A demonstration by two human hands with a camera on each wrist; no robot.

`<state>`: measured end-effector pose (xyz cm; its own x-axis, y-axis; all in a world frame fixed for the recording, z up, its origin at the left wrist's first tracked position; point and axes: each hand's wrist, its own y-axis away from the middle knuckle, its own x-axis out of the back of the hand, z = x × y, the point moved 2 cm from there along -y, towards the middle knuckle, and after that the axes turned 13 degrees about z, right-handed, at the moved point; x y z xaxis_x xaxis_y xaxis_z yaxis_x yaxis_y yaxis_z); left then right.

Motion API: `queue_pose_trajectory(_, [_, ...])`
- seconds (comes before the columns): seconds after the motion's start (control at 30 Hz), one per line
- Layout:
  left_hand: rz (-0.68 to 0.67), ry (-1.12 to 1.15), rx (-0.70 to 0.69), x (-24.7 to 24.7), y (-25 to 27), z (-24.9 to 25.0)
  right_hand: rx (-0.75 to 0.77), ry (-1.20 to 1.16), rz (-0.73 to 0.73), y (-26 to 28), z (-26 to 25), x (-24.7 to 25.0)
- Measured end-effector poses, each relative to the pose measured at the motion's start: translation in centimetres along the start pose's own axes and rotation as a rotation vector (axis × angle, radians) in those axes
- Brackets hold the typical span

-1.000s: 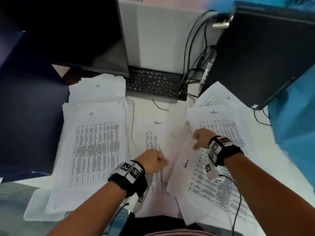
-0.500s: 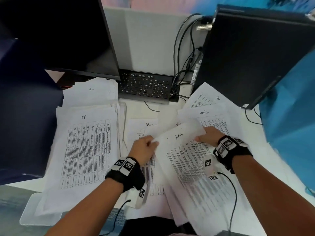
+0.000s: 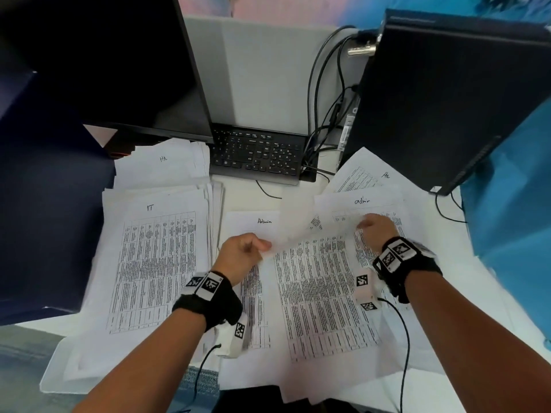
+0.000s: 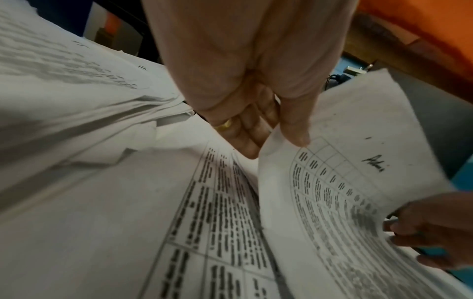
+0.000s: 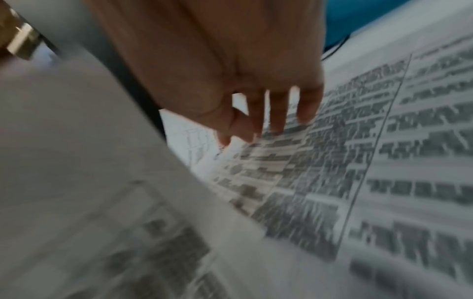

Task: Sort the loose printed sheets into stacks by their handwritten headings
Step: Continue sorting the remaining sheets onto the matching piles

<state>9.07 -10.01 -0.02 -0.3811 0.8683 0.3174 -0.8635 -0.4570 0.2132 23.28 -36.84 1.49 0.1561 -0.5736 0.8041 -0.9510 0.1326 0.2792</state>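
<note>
I hold one printed sheet (image 3: 316,290) headed "Admin" (image 4: 371,165) just above the desk. My left hand (image 3: 264,245) pinches its top left corner between thumb and fingers (image 4: 294,133). My right hand (image 3: 365,223) grips its top right edge, and that view (image 5: 245,133) is blurred. The sheet's top edge curls up. An Admin stack (image 3: 259,222) lies partly under it in the centre. An IT stack (image 3: 155,263) lies at the left, with an HR stack (image 3: 162,159) behind it. Loose sheets headed admin (image 3: 362,201) and HR (image 3: 386,174) lie at the right.
A black keyboard (image 3: 256,156) leans behind the papers, under a dark monitor (image 3: 119,61). A black computer tower (image 3: 447,99) stands at the back right, with cables (image 3: 322,114) hanging beside it. A dark blue panel (image 3: 44,204) borders the desk's left side.
The Admin sheet has turned from slanting, heading to the left, to nearly straight. My left hand, a fist beside it a second ago, now pinches its top left corner.
</note>
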Motion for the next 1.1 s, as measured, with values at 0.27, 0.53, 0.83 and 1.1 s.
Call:
queue_pose_trajectory(0.27, [0.065,0.080,0.022,-1.0,-0.8,-0.1,-0.371,0.245,0.231,-3.0,3.5,3.1])
queue_pose_trajectory(0.53, [0.041,0.028,0.036,-3.2,-2.2,2.0,-0.211,0.135,0.138,-4.3,4.8,2.7])
queue_pose_trajectory(0.83, [-0.029,-0.239,0.029,-8.0,-5.3,3.0,-0.077,0.091,-0.012,-3.3,4.1,1.8])
queue_pose_trajectory(1.1, [0.054,-0.430,0.052,-7.4,-5.5,3.1,-0.097,-0.007,-0.122,-2.4,2.9,0.9])
